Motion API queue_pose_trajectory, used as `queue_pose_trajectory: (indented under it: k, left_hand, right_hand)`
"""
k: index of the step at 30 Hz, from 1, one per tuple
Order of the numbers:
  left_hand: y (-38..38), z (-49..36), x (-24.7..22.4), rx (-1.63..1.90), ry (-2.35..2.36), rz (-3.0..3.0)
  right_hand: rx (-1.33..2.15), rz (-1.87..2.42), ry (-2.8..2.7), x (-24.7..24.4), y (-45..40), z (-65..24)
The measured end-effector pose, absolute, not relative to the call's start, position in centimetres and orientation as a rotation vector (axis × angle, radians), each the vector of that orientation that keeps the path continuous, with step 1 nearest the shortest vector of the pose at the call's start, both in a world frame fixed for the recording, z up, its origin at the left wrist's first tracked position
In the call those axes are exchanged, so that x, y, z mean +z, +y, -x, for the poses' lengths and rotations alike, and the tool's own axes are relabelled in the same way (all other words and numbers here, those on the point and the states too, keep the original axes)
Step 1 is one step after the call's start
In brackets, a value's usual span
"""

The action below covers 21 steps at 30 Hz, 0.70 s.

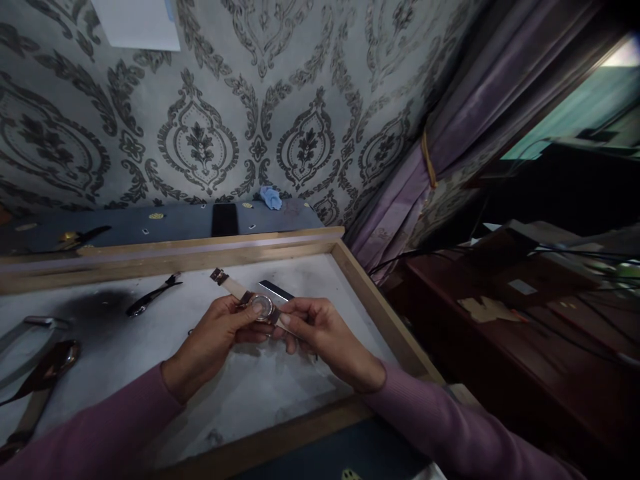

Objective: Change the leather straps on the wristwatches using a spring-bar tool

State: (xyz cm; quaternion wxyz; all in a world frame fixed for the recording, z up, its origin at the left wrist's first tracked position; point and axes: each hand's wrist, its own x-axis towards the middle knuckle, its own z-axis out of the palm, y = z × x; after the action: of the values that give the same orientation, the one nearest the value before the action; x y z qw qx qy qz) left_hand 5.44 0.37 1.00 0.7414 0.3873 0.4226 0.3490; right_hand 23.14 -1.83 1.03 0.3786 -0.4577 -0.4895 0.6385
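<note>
The left hand (220, 330), thumb over the dial (264, 305), grips the wristwatch (267, 311), apparently steadying it between the hands; the right hand (326, 332) pinches the strap (277, 316). A black tool (151, 295) lies beyond the left hand, presumably leaving working room.

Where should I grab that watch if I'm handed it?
Probably by the strap half sticking out past the left hand, coming from the side nearest the wall. It's long, flat and uncovered; the left thumb is on the watch's round case, and the right hand holds the other strap half.
</note>
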Motion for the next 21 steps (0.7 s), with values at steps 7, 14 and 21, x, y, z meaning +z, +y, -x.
queue_pose_trajectory:
  k: [7,14,21]
  left_hand:
    - [0.7,-5.0,0.7,0.740,0.945,-0.949]
    - [1.2,-4.3,1.1,0.689,0.873,-1.071]
    - [1.3,-4.0,1.5,0.613,0.854,-1.187]
  right_hand:
    - [1.589,1.138,-1.267,1.0,-1.8,-23.0]
    - [1.564,1.084,-1.296,0.7,-1.7,-23.1]
    - [1.626,1.066,-1.274,0.6,-1.7,-23.0]
